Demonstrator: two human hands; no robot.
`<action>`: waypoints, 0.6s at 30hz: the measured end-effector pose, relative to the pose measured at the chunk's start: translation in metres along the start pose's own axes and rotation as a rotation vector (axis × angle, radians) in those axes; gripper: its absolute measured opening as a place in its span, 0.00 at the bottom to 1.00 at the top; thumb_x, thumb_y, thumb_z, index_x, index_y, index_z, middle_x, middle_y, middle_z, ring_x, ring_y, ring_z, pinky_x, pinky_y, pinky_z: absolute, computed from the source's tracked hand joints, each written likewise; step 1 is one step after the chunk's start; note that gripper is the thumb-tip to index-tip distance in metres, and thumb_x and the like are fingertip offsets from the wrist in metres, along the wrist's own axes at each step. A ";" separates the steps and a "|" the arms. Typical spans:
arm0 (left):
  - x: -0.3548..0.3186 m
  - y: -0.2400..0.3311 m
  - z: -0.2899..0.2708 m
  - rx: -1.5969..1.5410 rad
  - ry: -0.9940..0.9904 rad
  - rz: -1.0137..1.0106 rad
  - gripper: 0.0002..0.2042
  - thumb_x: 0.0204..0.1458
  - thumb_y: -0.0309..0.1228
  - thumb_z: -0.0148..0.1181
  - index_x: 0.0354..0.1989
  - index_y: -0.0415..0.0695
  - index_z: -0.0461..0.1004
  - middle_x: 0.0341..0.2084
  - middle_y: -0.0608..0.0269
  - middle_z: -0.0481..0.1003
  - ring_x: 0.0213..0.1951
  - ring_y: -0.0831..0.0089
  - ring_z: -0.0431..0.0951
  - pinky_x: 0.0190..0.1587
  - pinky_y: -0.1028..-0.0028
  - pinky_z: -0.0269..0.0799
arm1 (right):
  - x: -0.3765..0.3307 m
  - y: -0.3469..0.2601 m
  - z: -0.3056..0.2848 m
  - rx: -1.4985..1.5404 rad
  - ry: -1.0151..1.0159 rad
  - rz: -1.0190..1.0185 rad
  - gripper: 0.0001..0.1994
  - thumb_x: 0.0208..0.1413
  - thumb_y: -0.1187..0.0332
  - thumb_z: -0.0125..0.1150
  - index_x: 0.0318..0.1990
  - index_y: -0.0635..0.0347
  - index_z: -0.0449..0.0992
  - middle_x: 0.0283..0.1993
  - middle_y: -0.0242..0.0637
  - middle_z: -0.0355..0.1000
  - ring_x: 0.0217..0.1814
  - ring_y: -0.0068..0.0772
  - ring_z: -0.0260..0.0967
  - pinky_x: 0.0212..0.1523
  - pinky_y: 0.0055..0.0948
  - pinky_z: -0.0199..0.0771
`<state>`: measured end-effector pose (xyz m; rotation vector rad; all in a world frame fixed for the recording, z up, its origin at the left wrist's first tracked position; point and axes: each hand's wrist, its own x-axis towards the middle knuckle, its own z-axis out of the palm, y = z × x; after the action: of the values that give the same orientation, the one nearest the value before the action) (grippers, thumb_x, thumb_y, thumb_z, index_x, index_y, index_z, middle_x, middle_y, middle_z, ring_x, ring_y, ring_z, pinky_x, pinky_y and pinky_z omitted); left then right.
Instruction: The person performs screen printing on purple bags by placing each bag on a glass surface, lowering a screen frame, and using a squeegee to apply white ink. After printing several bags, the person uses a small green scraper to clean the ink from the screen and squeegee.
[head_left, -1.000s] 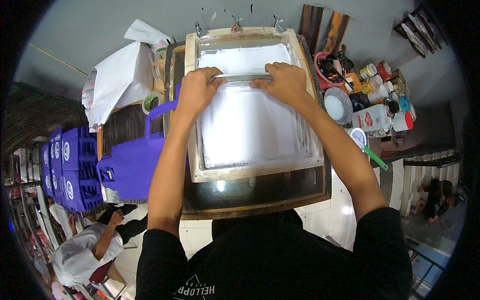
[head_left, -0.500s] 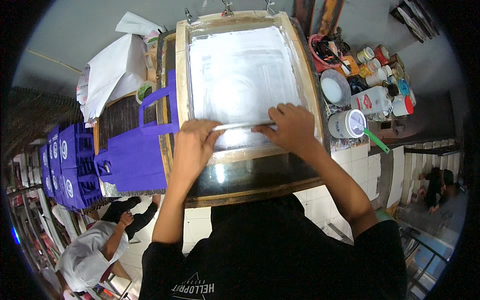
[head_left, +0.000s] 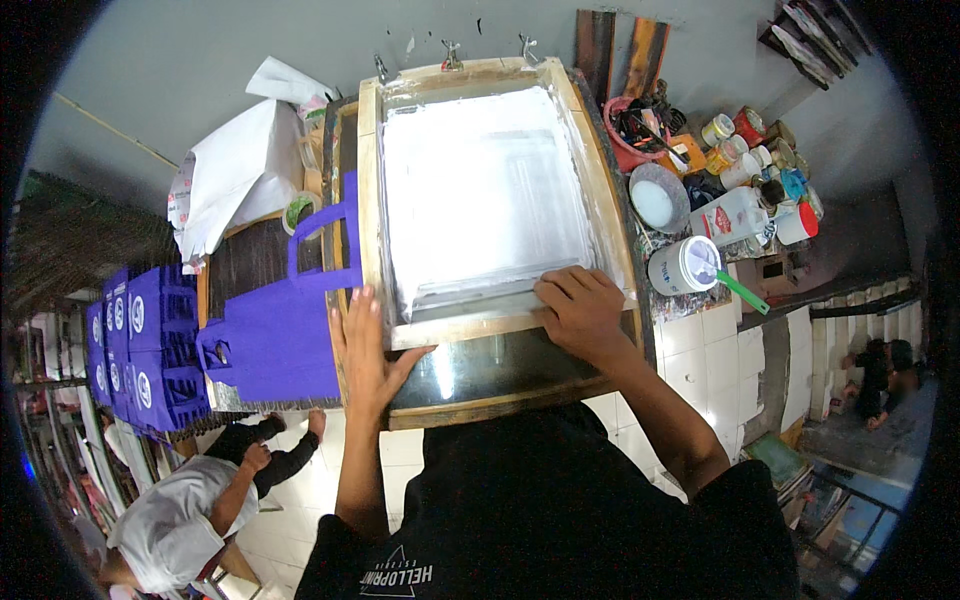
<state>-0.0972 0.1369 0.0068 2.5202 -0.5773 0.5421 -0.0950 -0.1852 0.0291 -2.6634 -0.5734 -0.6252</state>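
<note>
A screen-printing frame (head_left: pixel 590 180) with a wooden border lies on the dark table, its mesh (head_left: pixel 470 190) coated with white ink. My left hand (head_left: pixel 370 345) rests at the frame's near left corner, fingers stretched out and thumb spread along the near bar; it holds nothing. Curled over the near right part of the mesh, my right hand (head_left: pixel 585 312) grips what looks like a squeegee (head_left: pixel 475 298), a pale strip lying across the near end. The fingers cover its right end. A purple bag (head_left: pixel 275 335) lies just left of the frame, its handle reaching the frame's side.
Metal hinge clamps (head_left: pixel 451 56) stand along the frame's far edge. On the right are a white tub (head_left: pixel 672 268) with a green-handled tool (head_left: pixel 742 292), a bowl (head_left: pixel 660 198) and several jars. Printed purple bags (head_left: pixel 140 340) lie far left; a co-worker (head_left: pixel 185 520) is at lower left.
My left hand has let go of the squeegee and opened onto the frame's near left corner. My right hand has moved nearer to me with the squeegee. The whole view has shifted slightly.
</note>
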 end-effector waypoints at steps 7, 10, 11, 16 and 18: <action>0.033 0.028 0.007 -0.396 0.243 -0.361 0.55 0.38 0.46 0.78 0.71 0.41 0.48 0.72 0.45 0.45 0.72 0.48 0.53 0.72 0.43 0.37 | 0.087 -0.009 -0.086 -0.051 0.321 -0.119 0.11 0.41 0.62 0.66 0.33 0.52 0.75 0.38 0.32 0.74 0.38 0.37 0.73 0.38 0.37 0.69; 0.042 0.011 0.025 0.070 0.022 -0.225 0.28 0.46 0.36 0.71 0.58 0.45 0.73 0.60 0.50 0.70 0.66 0.51 0.63 0.69 0.46 0.41 | 0.118 -0.008 -0.108 -0.123 0.400 -0.131 0.11 0.43 0.60 0.68 0.31 0.53 0.75 0.35 0.31 0.74 0.36 0.36 0.72 0.36 0.36 0.67; 0.044 0.005 0.026 0.131 0.044 -0.150 0.23 0.47 0.33 0.69 0.54 0.45 0.77 0.56 0.52 0.73 0.64 0.53 0.65 0.67 0.47 0.43 | 0.128 -0.008 -0.111 -0.144 0.427 -0.137 0.11 0.44 0.59 0.68 0.31 0.53 0.75 0.33 0.30 0.74 0.35 0.36 0.72 0.35 0.36 0.67; 0.048 0.013 0.016 0.235 0.048 -0.024 0.19 0.50 0.33 0.66 0.52 0.47 0.79 0.53 0.60 0.76 0.63 0.58 0.67 0.63 0.50 0.48 | 0.161 -0.004 -0.127 -0.199 0.489 -0.111 0.14 0.48 0.52 0.69 0.29 0.53 0.79 0.30 0.32 0.76 0.33 0.38 0.74 0.33 0.38 0.69; 0.045 0.022 0.009 0.223 0.012 -0.065 0.22 0.52 0.39 0.65 0.55 0.47 0.77 0.57 0.60 0.74 0.65 0.58 0.64 0.65 0.50 0.45 | 0.172 -0.002 -0.136 -0.231 0.469 -0.089 0.15 0.49 0.52 0.68 0.30 0.54 0.80 0.29 0.34 0.76 0.32 0.41 0.74 0.33 0.40 0.70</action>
<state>-0.0683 0.1019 0.0288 2.7321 -0.4496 0.6280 -0.0012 -0.1875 0.2272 -2.5636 -0.5067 -1.3655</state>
